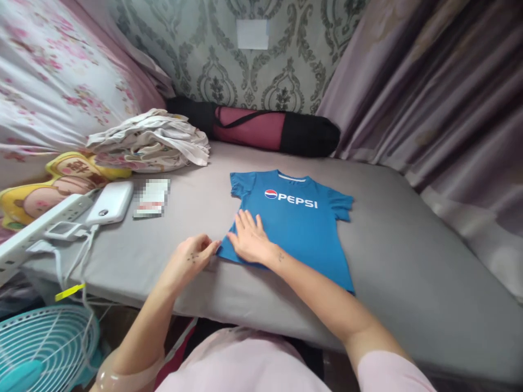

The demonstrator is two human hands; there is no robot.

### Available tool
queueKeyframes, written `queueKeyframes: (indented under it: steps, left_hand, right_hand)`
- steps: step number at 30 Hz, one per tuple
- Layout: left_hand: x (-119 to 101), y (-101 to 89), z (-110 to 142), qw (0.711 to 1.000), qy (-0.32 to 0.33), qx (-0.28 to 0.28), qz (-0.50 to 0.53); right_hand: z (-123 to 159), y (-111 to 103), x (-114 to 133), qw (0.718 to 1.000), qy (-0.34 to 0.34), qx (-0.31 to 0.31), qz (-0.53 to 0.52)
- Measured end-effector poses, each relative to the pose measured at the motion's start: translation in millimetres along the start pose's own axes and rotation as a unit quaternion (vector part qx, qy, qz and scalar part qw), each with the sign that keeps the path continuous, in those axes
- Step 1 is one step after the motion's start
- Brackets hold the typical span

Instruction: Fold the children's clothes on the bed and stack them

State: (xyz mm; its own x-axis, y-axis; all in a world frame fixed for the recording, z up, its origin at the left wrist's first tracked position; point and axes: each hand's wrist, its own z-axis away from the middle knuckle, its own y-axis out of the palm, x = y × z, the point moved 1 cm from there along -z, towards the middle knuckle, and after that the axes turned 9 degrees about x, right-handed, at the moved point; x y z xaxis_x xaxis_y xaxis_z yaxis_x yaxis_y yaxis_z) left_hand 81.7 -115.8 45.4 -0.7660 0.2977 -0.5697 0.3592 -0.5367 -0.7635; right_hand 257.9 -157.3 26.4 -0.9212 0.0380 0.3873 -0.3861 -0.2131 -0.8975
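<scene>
Fabric T-shirt (304, 234), flat right hand (250, 237), pinching left hand (200, 251)

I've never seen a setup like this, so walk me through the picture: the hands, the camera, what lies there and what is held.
There is no machine here: both bare hands belong to the person wearing the camera. This single picture comes from their head, looking forward and down.

On the grey-covered surface lies a blue PEPSI T-shirt, spread out. The left hand appears to pinch its lower left corner; the right hand rests flat on the shirt, gripping nothing.

To the left are a white device with cables, a pixelated item I can't identify, and a heap of pale cloth. A long maroon and black bag lies at the back.
</scene>
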Motion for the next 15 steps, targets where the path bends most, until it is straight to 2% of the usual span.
queueKeyframes:
  steps: [4, 7, 9, 10, 11, 13, 15]
  left_hand:
    - [-13.8, -3.7, -10.4, 0.998, 0.018, -0.047, -0.026]
    - [-29.5, -2.8, -20.5, 0.996, 0.062, -0.056, -0.041]
    - [-37.5, 2.1, -31.1, 0.989, 0.130, -0.053, -0.053]
    - [-40.3, 6.1, -38.1, 0.982, 0.171, -0.053, -0.061]
    - [-42.4, 11.3, -46.2, 0.972, 0.216, -0.054, -0.070]
    - [-45.6, 24.9, -64.5, 0.949, 0.298, -0.050, -0.086]
    - [-48.6, 40.7, -82.3, 0.929, 0.351, -0.039, -0.110]
  right_hand:
    - [52.2, 10.1, 25.8, 0.996, -0.081, 0.032, -0.011]
    - [85.8, -0.2, 29.7, 0.973, -0.215, 0.065, -0.044]
    - [96.5, -14.8, 18.8, 0.949, -0.283, 0.100, -0.093]
    - [96.8, -23.3, 8.2, 0.949, -0.278, 0.093, -0.120]
    - [93.9, -31.9, -5.9, 0.958, -0.239, 0.061, -0.144]
    - [82.5, -46.4, -42.0, 0.983, -0.087, -0.058, -0.148]
    - [70.5, -53.5, -80.5, 0.984, 0.069, -0.132, -0.094]
